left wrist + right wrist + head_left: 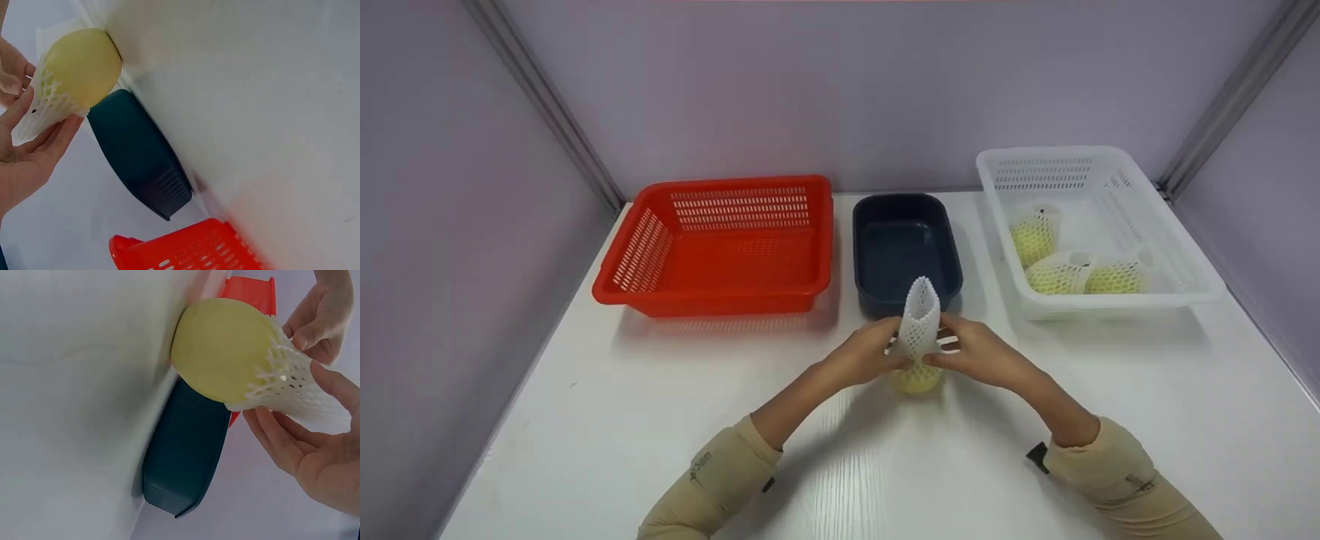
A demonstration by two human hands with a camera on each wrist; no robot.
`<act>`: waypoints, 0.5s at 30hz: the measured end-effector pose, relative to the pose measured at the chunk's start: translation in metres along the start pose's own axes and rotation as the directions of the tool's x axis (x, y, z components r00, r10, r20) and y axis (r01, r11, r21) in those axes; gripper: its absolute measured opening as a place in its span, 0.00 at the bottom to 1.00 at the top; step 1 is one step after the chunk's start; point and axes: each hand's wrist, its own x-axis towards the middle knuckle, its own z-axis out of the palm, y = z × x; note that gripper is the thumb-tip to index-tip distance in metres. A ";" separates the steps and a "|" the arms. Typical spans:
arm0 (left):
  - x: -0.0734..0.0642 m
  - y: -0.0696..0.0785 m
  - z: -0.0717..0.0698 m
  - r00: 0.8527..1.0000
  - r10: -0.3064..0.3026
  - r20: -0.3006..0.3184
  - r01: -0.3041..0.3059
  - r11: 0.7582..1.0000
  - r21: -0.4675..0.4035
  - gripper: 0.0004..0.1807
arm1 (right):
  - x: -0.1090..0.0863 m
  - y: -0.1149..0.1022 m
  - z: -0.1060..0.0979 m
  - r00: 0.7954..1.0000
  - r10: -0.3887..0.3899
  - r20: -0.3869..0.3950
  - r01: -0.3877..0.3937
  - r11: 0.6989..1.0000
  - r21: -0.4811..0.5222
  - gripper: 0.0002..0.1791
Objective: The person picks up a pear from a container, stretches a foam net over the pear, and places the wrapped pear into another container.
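Observation:
Before me on the white table stands a round yellow fruit (90, 64), with a white foam net sleeve (919, 330) around its upper part. Its lower part is bare in both wrist views, and the sleeve's open end rises above it. From the left, my left hand (865, 351) pinches the sleeve between thumb and fingers. My right hand (984, 354) grips the opposite side of the sleeve, thumb toward me and fingers behind. Just beyond the hands is a dark blue bin (906, 247).
A red slotted basket (720, 300) stands at the back left. At the back right, a white basket (1117, 301) holds several yellow fruits (1035, 240) in foam nets. Walls (840, 90) rise at the back and both sides of the table.

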 end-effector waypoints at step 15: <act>0.001 -0.002 0.007 0.998 -0.024 0.056 0.018 0.994 0.107 0.32 | 0.002 0.008 0.008 0.999 -0.022 0.040 0.027 0.991 -0.134 0.31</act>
